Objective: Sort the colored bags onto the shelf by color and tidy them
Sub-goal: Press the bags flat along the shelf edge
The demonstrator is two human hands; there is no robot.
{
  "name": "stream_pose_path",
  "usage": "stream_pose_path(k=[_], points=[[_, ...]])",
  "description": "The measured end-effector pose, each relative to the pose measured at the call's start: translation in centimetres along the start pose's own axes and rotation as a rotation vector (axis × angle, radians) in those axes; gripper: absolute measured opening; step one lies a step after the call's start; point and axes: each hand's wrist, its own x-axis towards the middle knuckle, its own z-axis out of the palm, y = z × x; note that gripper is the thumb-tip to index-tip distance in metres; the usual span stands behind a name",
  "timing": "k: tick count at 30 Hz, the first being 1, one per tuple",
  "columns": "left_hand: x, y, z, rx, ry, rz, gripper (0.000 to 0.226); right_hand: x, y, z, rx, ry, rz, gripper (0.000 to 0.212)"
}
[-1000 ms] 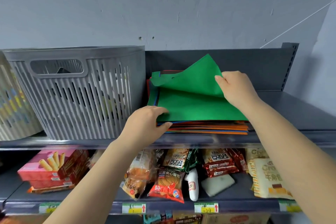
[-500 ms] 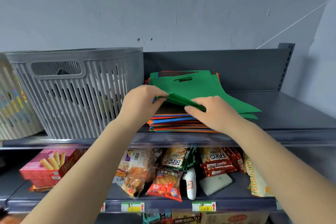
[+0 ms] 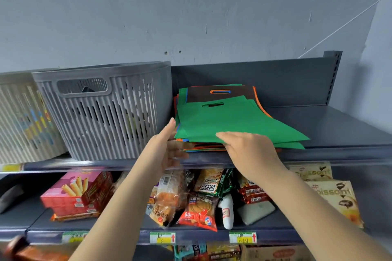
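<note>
Green bags (image 3: 222, 121) top the mixed stack right of the grey basket (image 3: 101, 112); sorting looks barely begun. Left hand (image 3: 169, 146) flat-fingered beside it, right hand (image 3: 248, 150) pressing flat.

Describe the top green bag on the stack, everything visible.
The top green bag is flat, matte, cloth-like, with a die-cut slot handle near its far edge. It lies skewed on the stack of colored bags, its near right corner jutting out over the top shelf. A second green bag peeks out beneath it. The right hand rests flat on its near edge; the left hand, fingers straight, is at its left edge.
</note>
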Motion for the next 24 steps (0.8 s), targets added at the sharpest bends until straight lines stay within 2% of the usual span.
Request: stream_pose_path(k=[3,5,7,8,9,11,13,15,17,19,20,22,24], points=[[-1.2,-0.3,0.5,-0.015,-0.066,-0.026,0.029,-2.0,-1.1,0.6,0.056,0.149,-0.093,0.031],[-1.7,-0.9,0.6,0.067,-0.026,-0.001,0.023,-3.3,-1.8,1.2,0.086,0.13,-0.108,0.038],[-1.9,-2.1,0.4,0.111,0.022,0.043,0.037,-4.6,-1.8,1.3,0.096,0.086,-0.093,0.026],[-2.1,-2.8,0.2,0.117,0.03,0.069,0.044,-5.4,-1.5,1.1,0.098,0.056,-0.053,0.032],[-2.5,-3.4,0.0,0.119,0.033,0.091,0.048,-6.1,-1.3,0.7,0.139,0.045,0.006,0.043],[-3.2,-4.2,-0.7,0.086,0.026,0.116,0.05,-7.6,-0.5,-0.4,0.303,0.084,0.25,0.056],[-4.0,-4.6,-1.6,0.034,0.014,0.116,0.051,-9.0,0.4,-1.5,0.436,0.109,0.608,0.056],[-4.6,-4.9,-2.5,-0.01,-0.002,0.094,0.052,-10.0,1.1,-2.1,0.529,0.033,0.932,0.054],[-5.0,-5.4,-3.3,-0.024,-0.034,0.078,0.053,-10.5,1.1,-2.1,0.855,-0.025,1.153,0.048],[-5.0,-6.2,-4.1,-0.012,-0.057,0.071,0.054,-11.1,0.3,-2.2,1.199,-0.045,1.281,0.029],[-5.1,-6.6,-4.5,-0.005,-0.065,0.068,0.054,-11.5,-0.3,-2.1,1.25,-0.059,1.309,0.02],[-5.3,-7.4,-5.2,0.011,-0.08,0.07,0.054,-12.2,-1.7,-1.8,1.214,-0.062,1.362,0.011],[-5.3,-8.8,-5.8,0.049,-0.102,0.085,0.052,-13.3,-3.2,-1.6,1.146,-0.024,1.419,0.014]])
